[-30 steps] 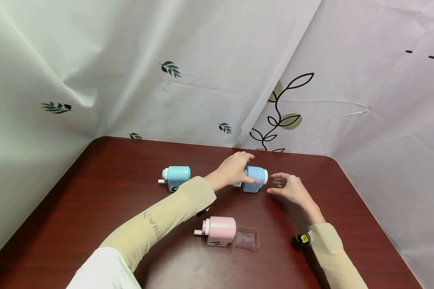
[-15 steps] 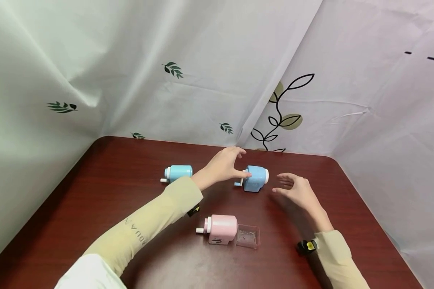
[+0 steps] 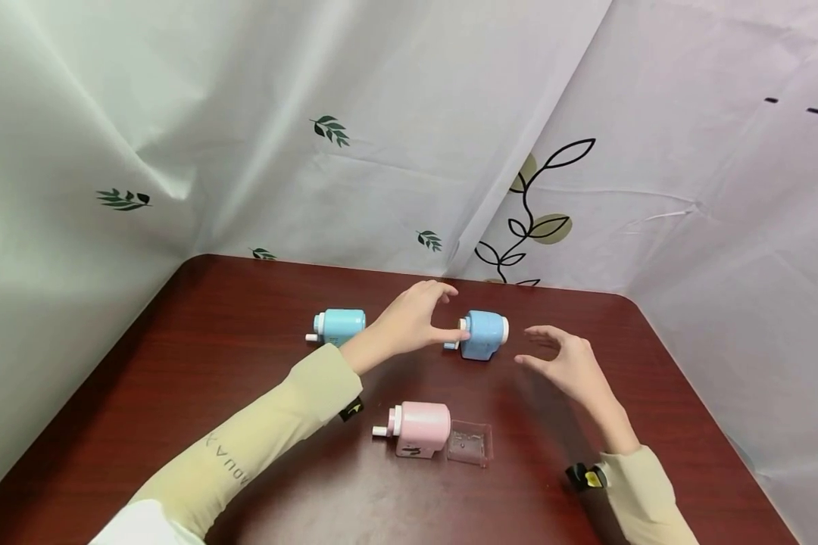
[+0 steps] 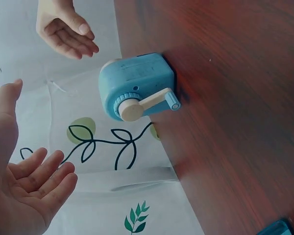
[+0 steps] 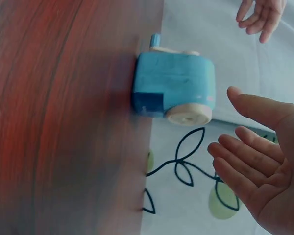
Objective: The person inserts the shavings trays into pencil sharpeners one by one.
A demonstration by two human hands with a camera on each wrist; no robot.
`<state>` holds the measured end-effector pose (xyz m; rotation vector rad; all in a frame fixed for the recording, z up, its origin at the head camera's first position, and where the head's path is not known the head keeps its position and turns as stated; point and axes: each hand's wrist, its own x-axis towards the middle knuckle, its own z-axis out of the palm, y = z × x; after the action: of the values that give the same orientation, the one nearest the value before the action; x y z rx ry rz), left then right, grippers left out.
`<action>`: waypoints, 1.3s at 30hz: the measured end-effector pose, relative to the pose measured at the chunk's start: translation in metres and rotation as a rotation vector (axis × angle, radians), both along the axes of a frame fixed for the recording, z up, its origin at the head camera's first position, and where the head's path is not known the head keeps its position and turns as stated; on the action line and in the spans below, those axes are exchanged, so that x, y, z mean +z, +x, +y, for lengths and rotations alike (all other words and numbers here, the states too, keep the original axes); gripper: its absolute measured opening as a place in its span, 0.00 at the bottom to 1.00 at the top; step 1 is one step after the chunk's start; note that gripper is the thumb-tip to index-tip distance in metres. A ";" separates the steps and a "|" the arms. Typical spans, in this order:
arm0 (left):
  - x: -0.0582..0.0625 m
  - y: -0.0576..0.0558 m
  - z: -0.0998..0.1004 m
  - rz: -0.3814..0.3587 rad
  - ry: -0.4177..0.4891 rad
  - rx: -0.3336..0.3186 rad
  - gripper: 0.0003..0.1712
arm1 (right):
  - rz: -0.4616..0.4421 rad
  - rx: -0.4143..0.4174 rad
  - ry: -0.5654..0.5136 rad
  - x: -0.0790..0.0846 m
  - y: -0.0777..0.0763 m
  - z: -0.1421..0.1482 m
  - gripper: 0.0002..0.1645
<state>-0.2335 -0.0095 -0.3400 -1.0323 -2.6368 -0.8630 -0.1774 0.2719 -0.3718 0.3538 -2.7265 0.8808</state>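
Observation:
A blue crank pencil sharpener (image 3: pixel 484 334) stands on the table between my two hands. Its white crank arm (image 4: pixel 154 99) with a blue knob faces my left hand (image 3: pixel 412 319). That hand's thumb and fingers are spread wide, apart from the sharpener in the left wrist view, and hold nothing. On the other side, my right hand (image 3: pixel 567 367) hovers with relaxed fingers, its palm toward the round white end (image 5: pixel 189 114) of the sharpener. Nothing is in the right hand either.
Left of the left hand stands a turquoise sharpener (image 3: pixel 344 324), partly covered by the forearm. Nearer the front is a pink sharpener (image 3: pixel 425 425), with a clear pinkish tray (image 3: pixel 469 443) beside it. A white patterned curtain (image 3: pixel 354 189) hangs behind the brown table (image 3: pixel 259 295).
My left hand has drawn back leftward from the blue sharpener, uncovering its crank. My right hand has shifted slightly right, away from it. The sharpener stays in place on the table.

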 end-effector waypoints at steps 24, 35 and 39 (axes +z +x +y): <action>-0.017 0.044 -0.032 -0.072 0.058 0.041 0.43 | 0.034 0.089 -0.016 -0.006 0.038 -0.028 0.30; -0.026 0.056 -0.037 -0.105 0.036 0.023 0.42 | -0.009 0.130 -0.028 -0.015 0.048 -0.035 0.31; -0.029 0.064 -0.038 -0.126 0.026 0.014 0.42 | -0.028 0.134 -0.012 -0.017 0.052 -0.037 0.30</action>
<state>-0.1697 -0.0475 -0.3689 -0.9828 -2.7233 -0.9875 -0.1254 0.2350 -0.3887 0.5304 -2.7480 0.9432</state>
